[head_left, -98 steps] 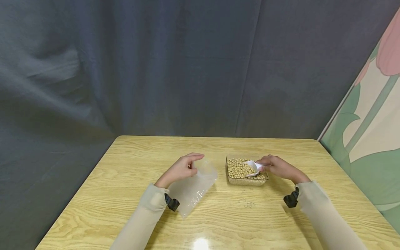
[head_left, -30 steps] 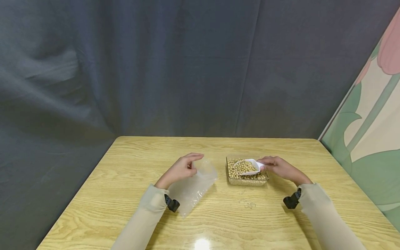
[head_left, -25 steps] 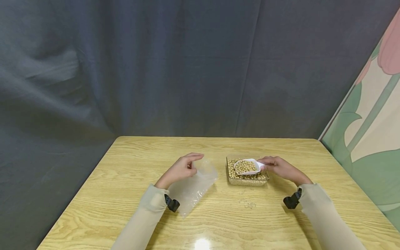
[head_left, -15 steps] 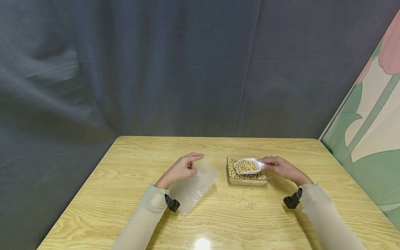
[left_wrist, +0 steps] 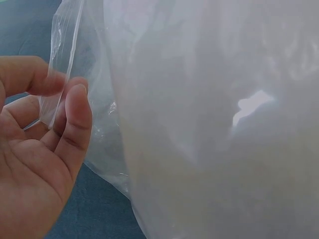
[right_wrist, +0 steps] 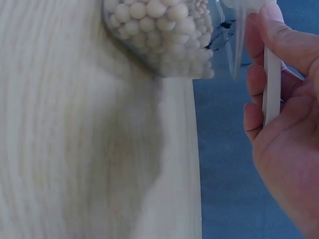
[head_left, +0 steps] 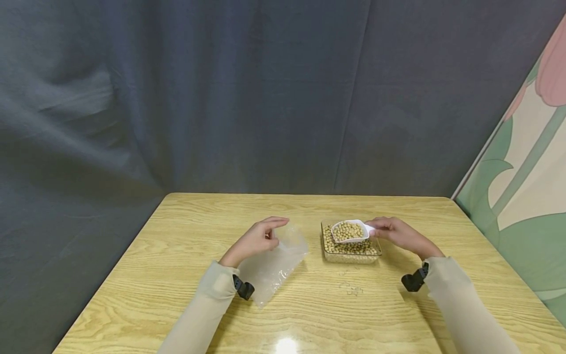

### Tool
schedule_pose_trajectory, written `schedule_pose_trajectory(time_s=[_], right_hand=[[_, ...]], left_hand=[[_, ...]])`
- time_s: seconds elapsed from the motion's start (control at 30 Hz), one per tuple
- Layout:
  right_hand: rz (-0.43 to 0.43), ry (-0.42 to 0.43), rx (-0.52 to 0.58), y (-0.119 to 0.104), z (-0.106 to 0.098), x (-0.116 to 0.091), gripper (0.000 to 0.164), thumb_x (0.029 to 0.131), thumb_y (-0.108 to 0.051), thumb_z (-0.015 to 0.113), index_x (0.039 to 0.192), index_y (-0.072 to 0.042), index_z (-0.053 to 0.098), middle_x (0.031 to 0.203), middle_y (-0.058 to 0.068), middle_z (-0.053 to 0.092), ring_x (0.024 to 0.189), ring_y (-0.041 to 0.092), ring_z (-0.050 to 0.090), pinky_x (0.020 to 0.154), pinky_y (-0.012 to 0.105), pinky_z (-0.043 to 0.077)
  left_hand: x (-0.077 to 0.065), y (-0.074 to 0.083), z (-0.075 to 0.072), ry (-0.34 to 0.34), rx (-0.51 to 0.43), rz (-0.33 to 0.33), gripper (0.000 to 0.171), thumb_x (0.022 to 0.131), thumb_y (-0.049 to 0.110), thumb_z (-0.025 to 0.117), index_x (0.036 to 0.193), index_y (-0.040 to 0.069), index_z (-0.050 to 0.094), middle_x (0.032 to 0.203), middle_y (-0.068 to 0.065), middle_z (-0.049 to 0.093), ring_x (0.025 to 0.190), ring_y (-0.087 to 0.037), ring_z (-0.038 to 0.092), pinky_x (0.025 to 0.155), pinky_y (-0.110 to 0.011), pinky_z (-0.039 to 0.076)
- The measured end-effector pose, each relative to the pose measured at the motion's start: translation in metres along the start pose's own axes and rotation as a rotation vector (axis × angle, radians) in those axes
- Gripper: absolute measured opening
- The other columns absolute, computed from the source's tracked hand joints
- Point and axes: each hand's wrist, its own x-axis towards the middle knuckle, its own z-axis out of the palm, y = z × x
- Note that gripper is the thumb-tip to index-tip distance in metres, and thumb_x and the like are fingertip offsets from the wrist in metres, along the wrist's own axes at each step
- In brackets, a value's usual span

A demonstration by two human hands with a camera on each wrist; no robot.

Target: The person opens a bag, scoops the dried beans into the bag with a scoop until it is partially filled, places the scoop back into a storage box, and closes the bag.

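Note:
My left hand (head_left: 254,239) pinches the top edge of a clear zip-top plastic bag (head_left: 265,275), which hangs below it. In the left wrist view the bag (left_wrist: 209,139) fills most of the frame, its mouth parted near the thumb and fingers. My right hand (head_left: 395,233) grips the handle of a white scoop (head_left: 366,229) heaped with soybeans (head_left: 348,231). The scoop is level above a clear rectangular container (head_left: 351,258) of soybeans. In the right wrist view the fingers curl round the handle (right_wrist: 272,87), with the container's beans (right_wrist: 154,20) beside it.
Everything is over a wood-grain table (head_left: 199,216). A dark curtain (head_left: 265,98) hangs behind its far edge, and a floral panel (head_left: 526,196) stands at the right. Faint marks (head_left: 351,289) lie on the tabletop in front of the container.
The scoop, earlier down among the beans, has tipped level and risen above the container with a full load. The right hand rose slightly with it; the left hand and bag stayed still.

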Motion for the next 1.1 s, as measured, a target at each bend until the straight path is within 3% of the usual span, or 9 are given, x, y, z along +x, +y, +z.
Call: schedule_pose_trajectory(time_s=[0.67, 0.9, 1.1], right_hand=[[-0.035, 0.004, 0.032, -0.028, 0.003, 0.019, 0.037, 0.098, -0.025, 0.054, 0.128, -0.004, 0.062, 0.136, 0.021, 0.054, 0.127, 0.043, 0.045, 0.098, 0.053, 0.044], [-0.069, -0.023, 0.054, -0.039, 0.009, 0.029, 0.036, 0.098, -0.023, 0.055, 0.128, -0.004, 0.062, 0.129, 0.018, 0.058, 0.113, 0.025, 0.056, 0.091, 0.039, 0.048], [-0.078, -0.045, 0.085, -0.047, 0.016, 0.039, 0.035, 0.097, -0.023, 0.055, 0.127, -0.006, 0.064, 0.128, 0.016, 0.060, 0.113, 0.025, 0.056, 0.092, 0.042, 0.047]], left_hand=[[0.001, 0.000, 0.000, -0.001, -0.001, 0.027, 0.056, 0.089, -0.003, 0.053, 0.143, 0.005, 0.045, 0.142, -0.015, 0.046, 0.061, -0.008, 0.041, 0.057, -0.020, 0.039], [0.003, -0.002, 0.001, -0.002, 0.007, 0.044, 0.054, 0.090, -0.002, 0.055, 0.143, 0.004, 0.045, 0.142, -0.017, 0.047, 0.061, -0.007, 0.041, 0.058, -0.020, 0.039], [0.004, -0.003, 0.000, -0.002, 0.014, 0.054, 0.054, 0.090, -0.001, 0.056, 0.142, 0.003, 0.046, 0.141, -0.017, 0.047, 0.062, -0.006, 0.042, 0.058, -0.019, 0.039]])
